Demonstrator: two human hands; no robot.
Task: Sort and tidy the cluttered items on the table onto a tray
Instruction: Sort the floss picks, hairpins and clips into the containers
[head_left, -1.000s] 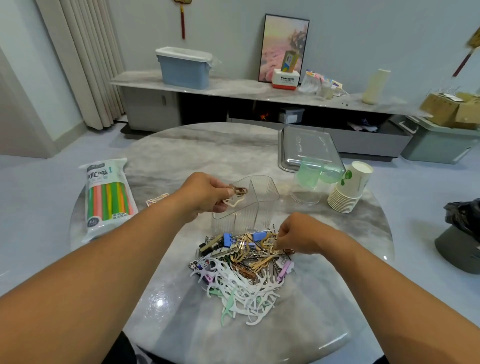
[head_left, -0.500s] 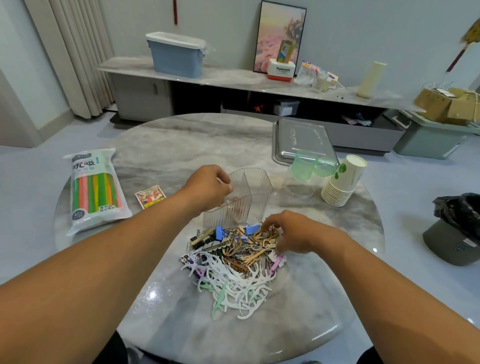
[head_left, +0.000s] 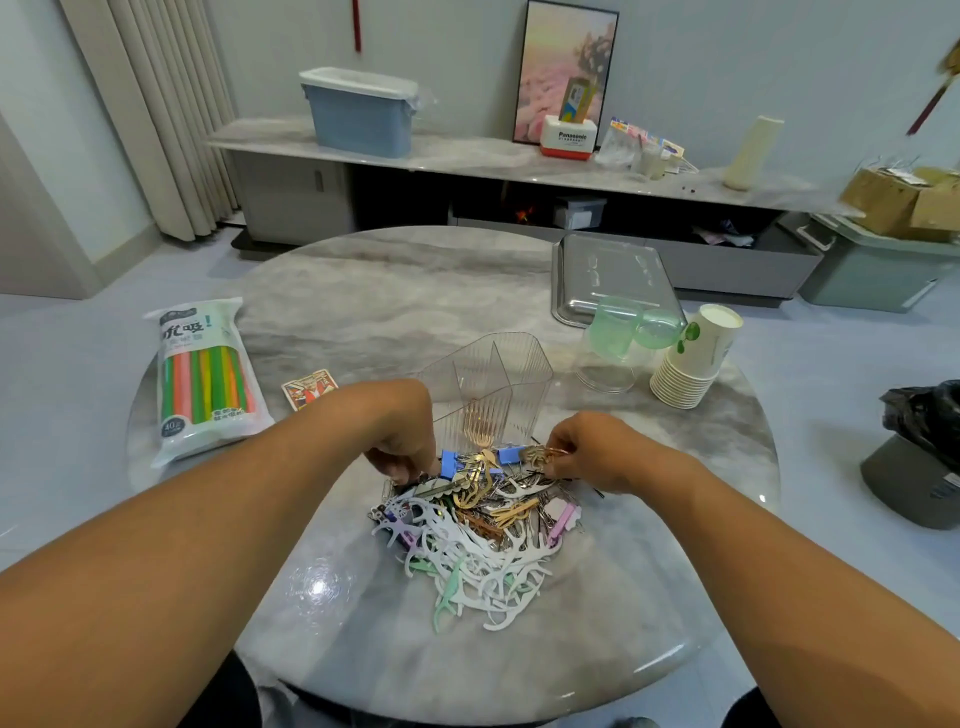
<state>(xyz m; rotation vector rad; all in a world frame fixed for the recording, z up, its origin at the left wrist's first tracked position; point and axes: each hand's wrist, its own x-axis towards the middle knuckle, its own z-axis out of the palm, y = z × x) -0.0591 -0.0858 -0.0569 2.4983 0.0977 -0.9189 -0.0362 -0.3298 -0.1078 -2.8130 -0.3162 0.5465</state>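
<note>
A tangled pile (head_left: 478, 530) of white and green floss picks, gold metal clips, blue binder clips and hairpins lies on the round marble table (head_left: 363, 291). Just behind it stands a clear ribbed plastic holder (head_left: 498, 384) with a divider. My left hand (head_left: 400, 441) reaches down into the pile's left rear edge, fingers curled among the clips beside a blue binder clip (head_left: 449, 465). My right hand (head_left: 587, 452) pinches a small gold clip (head_left: 537, 456) just above the pile's right rear edge. A steel tray (head_left: 613, 275) lies at the table's far right.
A bag of coloured straws (head_left: 202, 379) and a small card (head_left: 309, 387) lie at the left. Green plastic cups (head_left: 628, 332) and a stack of paper cups (head_left: 696, 358) stand between holder and tray. A low sideboard (head_left: 467, 161) runs along the back wall.
My left hand came down from above the holder, where it held a clip, to the pile's left edge. My right hand lifted a gold clip from the pile.
</note>
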